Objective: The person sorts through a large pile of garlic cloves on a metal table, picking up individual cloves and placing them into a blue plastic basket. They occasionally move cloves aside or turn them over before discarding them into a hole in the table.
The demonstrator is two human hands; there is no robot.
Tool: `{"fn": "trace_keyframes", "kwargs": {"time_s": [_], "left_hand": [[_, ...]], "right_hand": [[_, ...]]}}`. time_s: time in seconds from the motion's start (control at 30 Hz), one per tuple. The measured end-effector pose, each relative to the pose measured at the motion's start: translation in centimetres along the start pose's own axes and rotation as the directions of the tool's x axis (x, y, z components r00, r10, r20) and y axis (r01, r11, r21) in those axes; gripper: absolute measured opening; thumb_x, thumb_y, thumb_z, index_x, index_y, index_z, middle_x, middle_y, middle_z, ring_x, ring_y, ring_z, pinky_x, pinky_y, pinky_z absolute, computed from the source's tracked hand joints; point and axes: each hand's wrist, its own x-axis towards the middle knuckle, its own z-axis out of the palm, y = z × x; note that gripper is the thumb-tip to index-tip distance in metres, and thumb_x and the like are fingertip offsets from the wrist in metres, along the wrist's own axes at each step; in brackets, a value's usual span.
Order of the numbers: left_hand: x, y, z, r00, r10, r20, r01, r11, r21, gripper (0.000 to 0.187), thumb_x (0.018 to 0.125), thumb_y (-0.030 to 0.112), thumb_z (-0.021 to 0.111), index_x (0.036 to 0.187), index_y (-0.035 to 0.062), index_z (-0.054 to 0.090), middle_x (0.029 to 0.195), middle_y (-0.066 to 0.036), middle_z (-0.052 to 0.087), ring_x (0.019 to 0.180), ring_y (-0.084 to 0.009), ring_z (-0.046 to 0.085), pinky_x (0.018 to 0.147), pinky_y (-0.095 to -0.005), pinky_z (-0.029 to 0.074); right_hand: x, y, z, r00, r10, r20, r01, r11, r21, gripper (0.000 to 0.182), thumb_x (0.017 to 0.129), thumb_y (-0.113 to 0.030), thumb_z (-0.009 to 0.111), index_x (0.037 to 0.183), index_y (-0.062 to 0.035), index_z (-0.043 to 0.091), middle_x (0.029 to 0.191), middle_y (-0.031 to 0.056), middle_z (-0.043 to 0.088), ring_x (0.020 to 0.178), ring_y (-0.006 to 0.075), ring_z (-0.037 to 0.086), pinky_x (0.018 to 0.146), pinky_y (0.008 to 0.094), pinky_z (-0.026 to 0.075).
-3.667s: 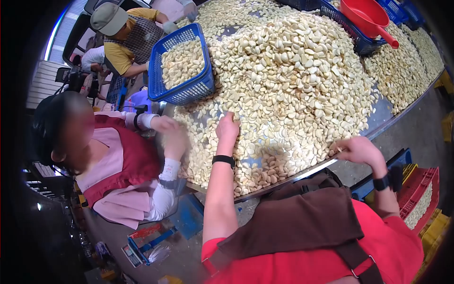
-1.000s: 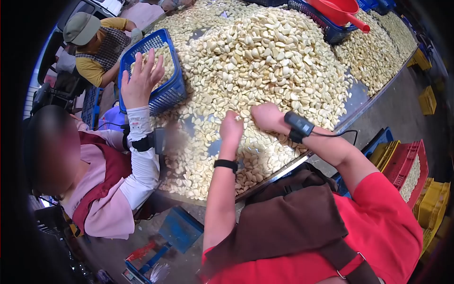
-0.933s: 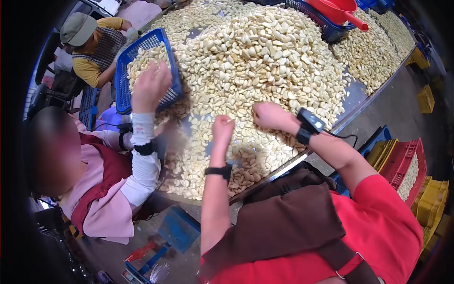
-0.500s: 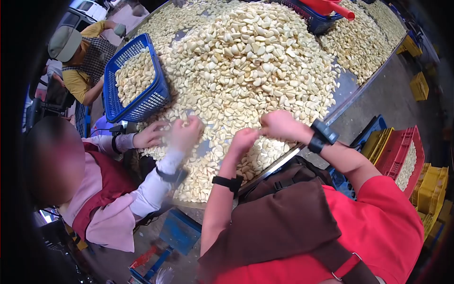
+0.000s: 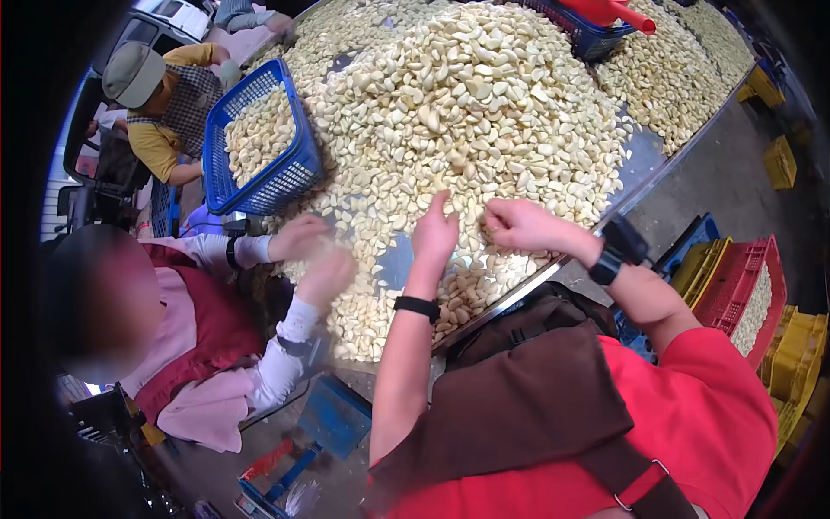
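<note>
A large heap of pale peeled garlic cloves [image 5: 484,95] covers the metal table. My left hand [image 5: 435,229] is over its near edge, one digit stretched toward the heap and the others partly hidden; it looks open, with no clove visible in it. Just beyond, a blurred clove [image 5: 459,160] shows against the heap. My right hand [image 5: 519,225] lies to the right, its fingers curled down among the cloves and pressed together. Whatever those fingertips hold is hidden. Below both hands, browner cloves [image 5: 474,285] lie along the table edge.
At left, a co-worker's blurred hands [image 5: 324,272] work over cloves. A blue basket [image 5: 298,169] of cloves stands beyond them. Another person in a cap [image 5: 134,76] is farther back. A red scoop [image 5: 635,19] rests at the back; red and yellow crates [image 5: 724,290] stand right.
My hands, close together before, have parted. The left has moved forward toward the heap; the right stays near the table edge with its fingers lowered. The co-worker's hands have also shifted.
</note>
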Motion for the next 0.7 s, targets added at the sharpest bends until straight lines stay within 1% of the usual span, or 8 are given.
{"fn": "trace_keyframes", "kwargs": {"time_s": [0.1,0.17,0.23,0.33,0.43,0.5,0.63,0.7], "left_hand": [[1.6,-4.1,-1.1,0.991,-0.095,-0.096,0.119,0.951,0.285,0.036,0.082,0.019,0.055,0.118,0.0216,0.057,0.089,-0.017,0.067,0.085,-0.035,0.064,0.074,-0.0431,0.049],[0.3,-8.0,-3.9,0.977,-0.124,-0.172,0.187,0.886,0.424,0.039,0.081,0.016,0.055,0.12,0.0159,0.055,0.094,-0.018,0.066,0.084,-0.0356,0.064,0.072,-0.0437,0.049],[-1.8,-10.1,-6.8,0.946,-0.216,-0.243,0.284,0.911,0.298,0.046,0.081,0.013,0.055,0.126,0.0121,0.049,0.092,-0.02,0.066,0.081,-0.0363,0.064,0.072,-0.0436,0.049],[-2.4,-5.0,-5.9,0.954,-0.245,-0.174,0.281,0.933,0.224,0.05,0.083,0.016,0.054,0.132,0.0174,0.045,0.09,-0.019,0.066,0.083,-0.0345,0.064,0.075,-0.0436,0.049],[-1.5,-0.6,0.5,0.989,-0.09,0.121,0.087,0.996,0.029,0.055,0.083,0.018,0.056,0.136,0.0256,0.044,0.101,-0.017,0.066,0.078,-0.0324,0.064,0.071,-0.041,0.05],[-1.1,-1.4,0.4,0.988,-0.073,0.134,0.05,0.984,0.171,0.055,0.083,0.018,0.055,0.136,0.0276,0.043,0.094,-0.017,0.066,0.08,-0.0318,0.065,0.07,-0.0402,0.05],[-2.2,-8.5,-4.7,0.973,-0.229,-0.01,0.208,0.864,0.459,0.056,0.084,0.017,0.056,0.136,0.0329,0.042,0.097,-0.012,0.067,0.078,-0.0261,0.065,0.068,-0.037,0.049],[-2.4,-11.8,-6.2,0.958,-0.279,-0.071,0.282,0.862,0.422,0.064,0.078,0.019,0.063,0.138,0.0269,0.041,0.106,-0.01,0.067,0.089,-0.0266,0.066,0.074,-0.0387,0.05]], "right_hand": [[-5.3,0.0,-5.8,0.948,0.156,0.278,-0.055,0.939,-0.339,0.016,0.077,-0.02,0.056,0.072,-0.0053,0.053,0.059,0.0117,0.053,0.056,0.0289,0.052,0.055,0.0397,0.041],[-8.8,0.4,-7.6,0.936,0.219,0.274,-0.076,0.889,-0.452,0.018,0.078,-0.026,0.058,0.078,-0.0081,0.061,0.068,0.0127,0.061,0.064,0.0317,0.058,0.059,0.0408,0.045],[-10.1,0.7,-8.3,0.927,0.374,0.041,-0.261,0.716,-0.647,0.023,0.08,-0.03,0.059,0.088,-0.0111,0.067,0.076,0.013,0.065,0.072,0.0315,0.063,0.062,0.0408,0.048],[-6.3,1.6,-3.9,0.968,0.194,-0.16,-0.249,0.815,-0.522,0.027,0.082,-0.027,0.05,0.101,-0.0119,0.061,0.074,0.0106,0.065,0.068,0.0316,0.064,0.061,0.0423,0.049],[-0.9,5.0,4.4,0.971,0.09,-0.222,-0.226,0.645,-0.729,0.057,0.076,-0.005,0.051,0.128,0.0125,0.037,0.058,0.0117,0.058,0.049,0.0275,0.058,0.044,0.0393,0.046],[1.0,4.5,8.0,0.998,0.06,-0.036,-0.068,0.729,-0.681,0.064,0.074,-0.009,0.053,0.128,0.0193,0.032,0.055,0.0114,0.057,0.046,0.0265,0.057,0.043,0.0381,0.046],[0.0,1.1,9.0,0.97,0.022,0.241,0.091,0.889,-0.448,0.067,0.078,-0.022,0.057,0.139,-0.0125,0.034,0.07,0.0096,0.065,0.063,0.033,0.064,0.056,0.0428,0.051],[1.2,1.7,5.5,0.936,0.288,0.201,-0.157,0.854,-0.496,0.074,0.079,-0.033,0.06,0.143,-0.0158,0.027,0.09,0.0213,0.065,0.084,0.0304,0.066,0.077,0.0402,0.051]]}}
